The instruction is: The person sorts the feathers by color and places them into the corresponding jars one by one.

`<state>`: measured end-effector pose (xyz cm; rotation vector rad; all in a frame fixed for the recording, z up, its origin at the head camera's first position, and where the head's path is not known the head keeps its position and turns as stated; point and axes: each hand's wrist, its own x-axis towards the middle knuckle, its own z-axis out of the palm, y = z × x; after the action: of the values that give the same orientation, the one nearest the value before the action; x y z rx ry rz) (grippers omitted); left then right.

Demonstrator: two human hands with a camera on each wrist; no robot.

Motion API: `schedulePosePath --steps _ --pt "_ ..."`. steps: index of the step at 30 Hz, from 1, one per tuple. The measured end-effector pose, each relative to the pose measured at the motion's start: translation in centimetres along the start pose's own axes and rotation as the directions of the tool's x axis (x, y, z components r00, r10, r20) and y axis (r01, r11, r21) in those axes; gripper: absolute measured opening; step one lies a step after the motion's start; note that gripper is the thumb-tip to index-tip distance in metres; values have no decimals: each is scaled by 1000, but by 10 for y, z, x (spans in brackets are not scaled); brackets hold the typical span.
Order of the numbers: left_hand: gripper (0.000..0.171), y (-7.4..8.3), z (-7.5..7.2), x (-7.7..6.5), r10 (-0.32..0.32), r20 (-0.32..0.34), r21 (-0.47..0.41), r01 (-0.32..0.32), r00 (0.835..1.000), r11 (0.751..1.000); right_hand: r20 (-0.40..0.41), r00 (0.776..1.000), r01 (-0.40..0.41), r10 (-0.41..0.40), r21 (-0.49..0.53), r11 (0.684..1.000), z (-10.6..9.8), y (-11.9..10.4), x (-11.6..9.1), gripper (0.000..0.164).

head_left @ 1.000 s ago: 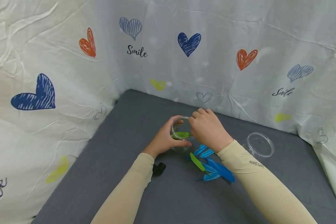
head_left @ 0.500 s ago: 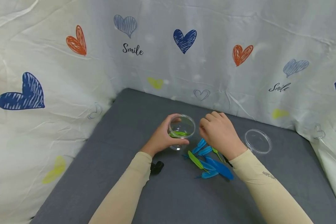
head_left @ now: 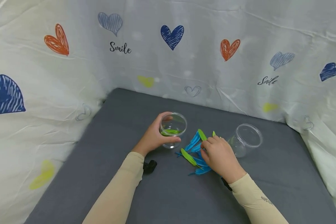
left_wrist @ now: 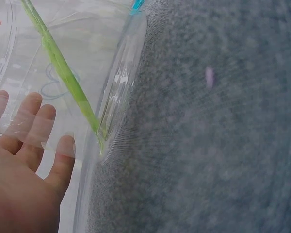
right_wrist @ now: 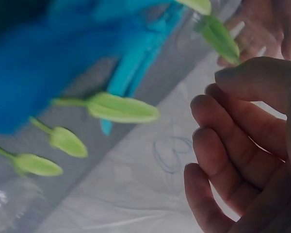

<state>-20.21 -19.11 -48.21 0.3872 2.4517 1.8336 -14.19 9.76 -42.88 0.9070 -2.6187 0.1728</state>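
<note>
Loose blue feathers (head_left: pixel 193 140) and green feathers (head_left: pixel 188 157) are strewn, overlapping, on the gray tabletop (head_left: pixel 184 199), some of them hidden by the right hand (head_left: pixel 219 155). Next to no weight to be expected there: soft vanes, bendy, easily creased or blown about. Best pinched at the quill, one at a time, since neighbors could get dragged along. No feather is visibly gripped by the right hand, its fingers being loosely bent over the pile. The clear jar (head_left: pixel 183 116) is grasped round its side by the left hand (head_left: pixel 154 133), more green plumes (head_left: pixel 170 132) lying low inside; slick walls, probably. A second jar (head_left: pixel 239 150) is parked just beyond the right hand, so it could get bumped
</note>
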Motion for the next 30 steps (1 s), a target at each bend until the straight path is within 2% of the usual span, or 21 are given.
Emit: schedulePosePath --steps 7,14,19,30 --pt "109 -2 -6 -1 3 -10 13 -3 1000 1000 14 1000 4 -4 35 999 13 -10 -17 14" --pt "109 -3 -6 1 2 -6 31 -2 1000 1000 69 998 -16 14 28 999 20 -17 -28 19" --pt "109 0 -2 3 -1 5 21 1 1000 1000 94 995 -40 38 26 999 22 -18 -31 21" --pt "109 3 -3 -1 -12 2 9 12 1000 1000 138 988 -78 73 29 997 28 -19 -29 26"
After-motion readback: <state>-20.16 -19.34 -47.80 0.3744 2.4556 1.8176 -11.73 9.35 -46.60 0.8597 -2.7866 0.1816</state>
